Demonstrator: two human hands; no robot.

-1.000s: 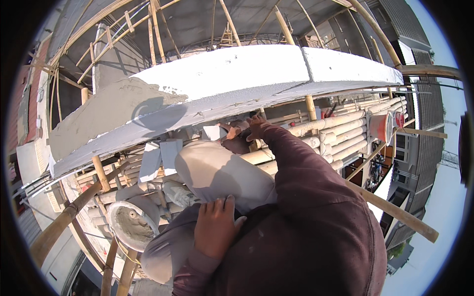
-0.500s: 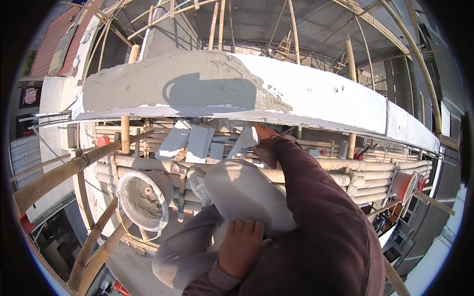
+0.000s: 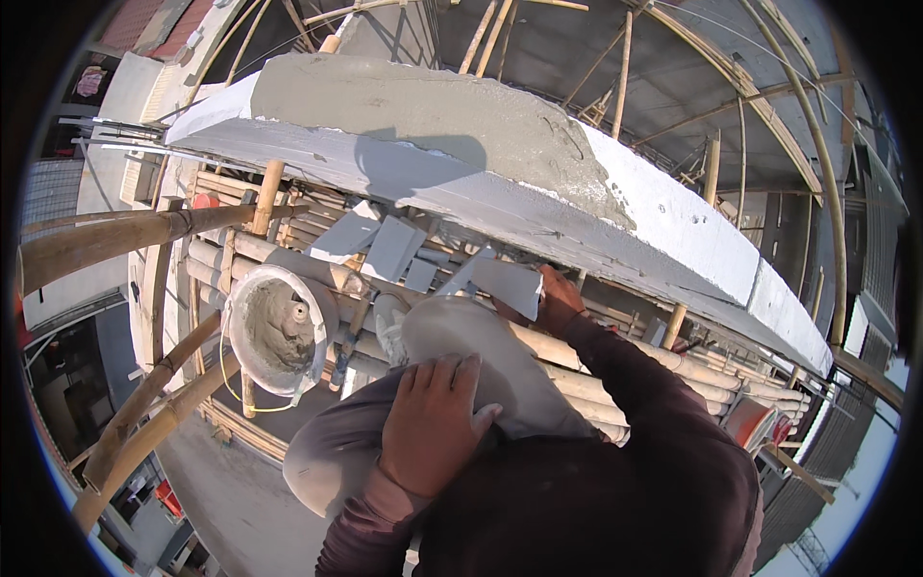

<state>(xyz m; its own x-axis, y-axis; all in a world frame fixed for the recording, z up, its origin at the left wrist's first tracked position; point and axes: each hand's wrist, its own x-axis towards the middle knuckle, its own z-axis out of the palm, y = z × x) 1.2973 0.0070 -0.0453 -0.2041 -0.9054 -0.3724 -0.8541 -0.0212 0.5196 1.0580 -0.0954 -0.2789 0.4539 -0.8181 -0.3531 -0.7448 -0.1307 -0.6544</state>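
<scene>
My right hand (image 3: 560, 302) grips a flat grey block piece (image 3: 505, 281) with a pale edge, below the underside of the white beam (image 3: 673, 207). Its fingers wrap around the piece's right end and are partly hidden. My left hand (image 3: 435, 415) lies flat on my bent leg, fingers stretched out and nothing held. Wet grey mortar (image 3: 413, 101) coats the left and middle part of the beam's face. Other grey block pieces (image 3: 394, 248) lie on the bamboo poles left of my right hand.
A bucket (image 3: 282, 329) with mortar inside hangs or stands at the left by the bamboo poles (image 3: 159, 433). A red and white container (image 3: 750, 421) sits at the right. Bamboo scaffolding surrounds me, with a drop beyond it to the lower left.
My view has tilted and shifted. My right hand has drawn the grey block piece out from under the beam, so more of it shows. My left hand has spread flatter on my leg.
</scene>
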